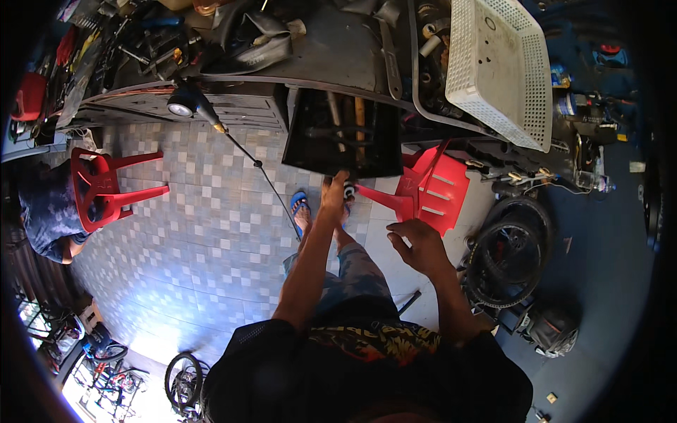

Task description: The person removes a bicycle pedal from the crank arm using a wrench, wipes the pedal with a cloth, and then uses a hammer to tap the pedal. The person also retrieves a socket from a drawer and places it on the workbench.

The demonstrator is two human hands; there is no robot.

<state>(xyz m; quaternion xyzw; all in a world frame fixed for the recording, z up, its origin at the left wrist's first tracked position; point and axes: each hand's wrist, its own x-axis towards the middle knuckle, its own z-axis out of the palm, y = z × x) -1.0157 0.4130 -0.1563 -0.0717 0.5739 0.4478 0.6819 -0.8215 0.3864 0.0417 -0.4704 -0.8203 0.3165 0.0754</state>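
My left hand is closed at the front edge of an open black drawer, with a small silver ringed object beside its fingers; I cannot make out exactly what it grips. Long metal and wooden-looking tools lie inside the drawer. My right hand hangs open with loosely bent fingers, below a red plastic chair right of the drawer.
Tools and inner tubes cover the workbench, with a white crate at right. An air pump hangs over the tiled floor. A person is by another red chair. Tires and a backpack sit at right.
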